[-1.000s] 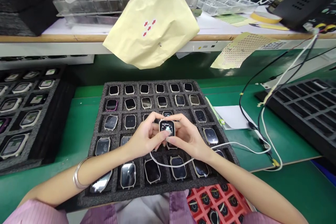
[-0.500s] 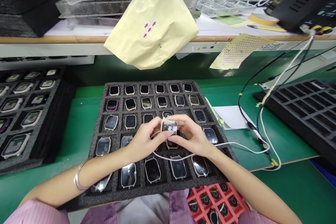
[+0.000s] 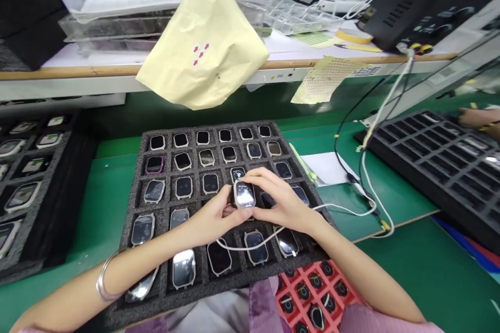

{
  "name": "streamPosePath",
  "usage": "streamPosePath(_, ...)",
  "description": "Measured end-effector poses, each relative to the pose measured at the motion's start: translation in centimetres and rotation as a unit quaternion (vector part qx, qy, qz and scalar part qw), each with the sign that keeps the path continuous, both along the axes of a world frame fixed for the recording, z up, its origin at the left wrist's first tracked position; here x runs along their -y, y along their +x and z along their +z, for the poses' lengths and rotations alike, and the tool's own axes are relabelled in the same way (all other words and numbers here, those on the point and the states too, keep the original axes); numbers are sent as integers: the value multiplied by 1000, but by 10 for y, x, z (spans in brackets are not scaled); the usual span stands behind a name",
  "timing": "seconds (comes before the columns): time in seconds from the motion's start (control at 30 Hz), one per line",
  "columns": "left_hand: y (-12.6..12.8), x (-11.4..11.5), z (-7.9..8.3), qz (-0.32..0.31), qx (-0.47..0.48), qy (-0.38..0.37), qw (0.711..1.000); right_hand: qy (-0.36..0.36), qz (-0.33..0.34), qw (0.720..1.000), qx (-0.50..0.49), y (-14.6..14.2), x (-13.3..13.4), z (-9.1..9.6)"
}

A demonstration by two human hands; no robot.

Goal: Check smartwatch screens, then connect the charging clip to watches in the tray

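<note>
Between my two hands is a smartwatch body (image 3: pixel 245 194) without a strap, its screen lit and tilted up at me. My left hand (image 3: pixel 219 213) grips its lower left side, thumb along the bottom edge. From the right, my right hand (image 3: pixel 279 200) holds the top and lower right edges with fingers and thumb. A white cable (image 3: pixel 250 247) loops beneath my hands; its end is hidden by my left hand. Below lies a dark foam tray (image 3: pixel 135 192) with rows of watch bodies in its slots, some covered by my hands.
A second foam tray (image 3: pixel 64 208) of watch bodies stands left, and a black slotted tray (image 3: pixel 414 166) lies right, with another person's hand (image 3: pixel 478 117) beside it. A red tray (image 3: pixel 304 276) of round parts sits near my lap. Yellow paper (image 3: pixel 203 47) hangs off the shelf.
My view has turned to the right. The watch in my hands now faces up more squarely, its screen brighter. Another person's hand has come into view at the far right.
</note>
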State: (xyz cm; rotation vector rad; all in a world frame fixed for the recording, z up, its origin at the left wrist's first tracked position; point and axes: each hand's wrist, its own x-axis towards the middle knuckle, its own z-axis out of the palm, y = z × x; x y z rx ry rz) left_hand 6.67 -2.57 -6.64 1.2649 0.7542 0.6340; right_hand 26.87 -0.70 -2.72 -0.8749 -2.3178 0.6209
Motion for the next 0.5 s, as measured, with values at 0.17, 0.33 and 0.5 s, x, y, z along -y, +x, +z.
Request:
streamPosePath(0.17, 4, 2, 7, 1, 20, -120, 993, 37, -224, 973, -50, 79, -8, -2)
streamPosePath(0.33, 6, 5, 7, -43, 29, -150, 987, 30, -377, 920, 100, 168, -7, -35)
streamPosePath(0.5, 7, 7, 4, -55, 54, -126, 989, 2, -324, 935, 145, 176, -3, -32)
